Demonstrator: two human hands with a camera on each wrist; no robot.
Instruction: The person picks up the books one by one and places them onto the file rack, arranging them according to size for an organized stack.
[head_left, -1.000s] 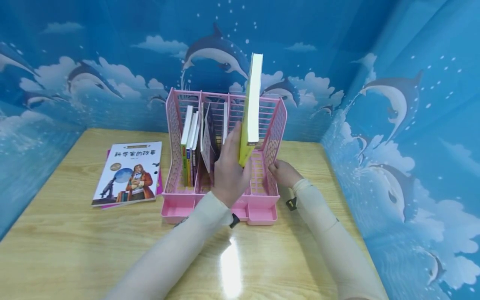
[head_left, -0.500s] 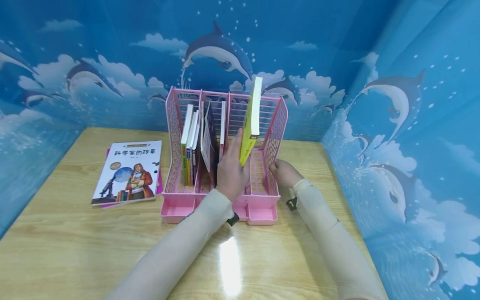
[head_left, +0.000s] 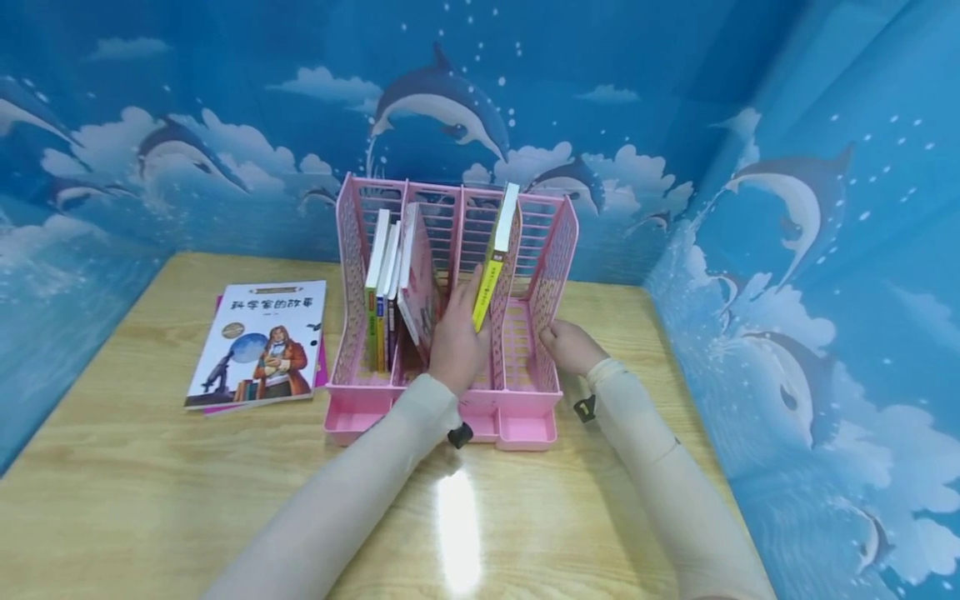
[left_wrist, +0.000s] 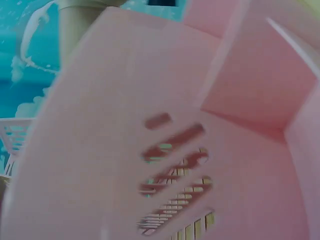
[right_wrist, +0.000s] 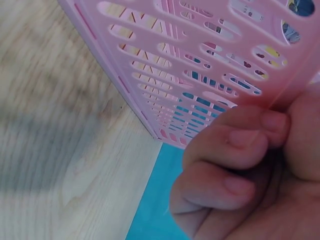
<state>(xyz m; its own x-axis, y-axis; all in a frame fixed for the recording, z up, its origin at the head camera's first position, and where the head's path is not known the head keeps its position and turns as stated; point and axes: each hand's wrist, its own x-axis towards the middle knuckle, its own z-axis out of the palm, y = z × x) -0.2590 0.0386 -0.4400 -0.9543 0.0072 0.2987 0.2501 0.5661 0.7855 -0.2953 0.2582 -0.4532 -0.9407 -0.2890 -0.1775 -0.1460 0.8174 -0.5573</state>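
A pink perforated book rack [head_left: 552, 258] with upright dividers stands on the table. My left hand [head_left: 457, 346] grips a thick book with a yellow spine [head_left: 487, 292], its lower end down in the compartment left of the rightmost divider. That book tilts slightly, its top to the right. My right hand [head_left: 572, 348] holds the front edge of the rack's right side wall; in the right wrist view its fingers [right_wrist: 235, 150] curl against the pink panel [right_wrist: 150, 45]. The left wrist view shows a pink wall [left_wrist: 100, 150] close up; the left hand is not seen there.
Several thin books [head_left: 382, 287] stand in the leftmost compartment. In the second, a book with a reddish cover [head_left: 422, 279] leans left. Shallow pink trays [head_left: 527, 430] run along the front. A white illustrated book [head_left: 258, 343] lies flat on another to the left.
My left hand has lowered the yellow-spined book deeper into the rack. The book in the second compartment has tipped from upright to leaning left. My right hand has stayed put.
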